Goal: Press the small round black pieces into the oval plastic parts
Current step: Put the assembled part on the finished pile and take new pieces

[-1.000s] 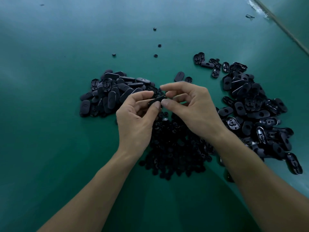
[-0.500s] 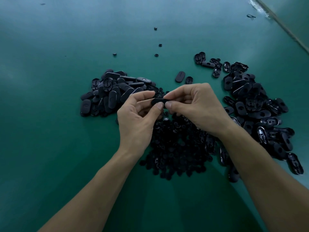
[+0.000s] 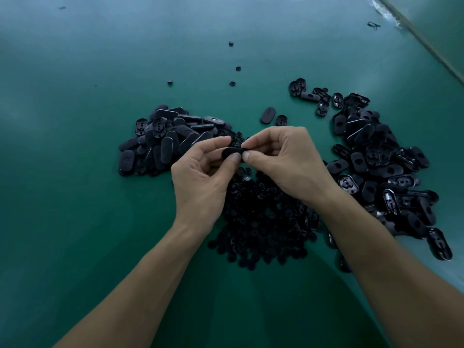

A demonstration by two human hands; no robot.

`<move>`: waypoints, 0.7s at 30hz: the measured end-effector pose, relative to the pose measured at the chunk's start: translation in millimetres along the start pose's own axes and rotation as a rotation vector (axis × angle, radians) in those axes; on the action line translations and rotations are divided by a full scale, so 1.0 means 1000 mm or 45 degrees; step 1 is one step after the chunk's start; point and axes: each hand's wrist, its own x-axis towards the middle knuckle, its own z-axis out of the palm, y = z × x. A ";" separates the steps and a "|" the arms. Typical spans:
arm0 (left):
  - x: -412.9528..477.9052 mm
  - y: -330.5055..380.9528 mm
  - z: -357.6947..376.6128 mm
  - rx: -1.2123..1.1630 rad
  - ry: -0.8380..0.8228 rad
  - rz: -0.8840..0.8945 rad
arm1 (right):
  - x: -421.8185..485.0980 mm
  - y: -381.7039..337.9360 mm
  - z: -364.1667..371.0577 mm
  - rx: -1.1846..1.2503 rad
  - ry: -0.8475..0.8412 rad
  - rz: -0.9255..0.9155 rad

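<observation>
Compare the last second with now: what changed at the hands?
The right hand closed its grip on the oval part, which the left hand already pinched; the part turned from tilted to level. The round-piece pile, left pile and right pile stayed put.

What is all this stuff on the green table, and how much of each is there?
table: one, green, under everything.
left pile of oval parts: many, black, left of the hands.
right pile of oval parts: many, black, right of the hands.
heap of round pieces: many, black, below the hands.
loose round pieces: four, black, scattered beyond the piles.
loose oval parts: two, black, between the piles.
small dark object: one, far right, too small to identify.
held oval part: one, black, between both hands.
left hand: one, bare, pinches its left end.
right hand: one, bare, pinches its right end.
</observation>
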 end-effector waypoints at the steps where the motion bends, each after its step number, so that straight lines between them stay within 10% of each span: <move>1: 0.000 0.000 0.000 -0.010 0.008 -0.001 | 0.000 0.000 -0.001 0.011 -0.012 0.003; 11: -0.002 0.002 0.000 -0.019 0.008 0.015 | 0.008 -0.004 -0.010 0.125 -0.123 0.023; 16: 0.001 0.002 0.002 -0.139 0.125 0.016 | 0.030 0.012 -0.019 -0.545 0.231 0.014; 21: 0.003 0.003 0.003 -0.207 0.217 -0.065 | 0.049 0.023 -0.031 -1.016 0.082 0.178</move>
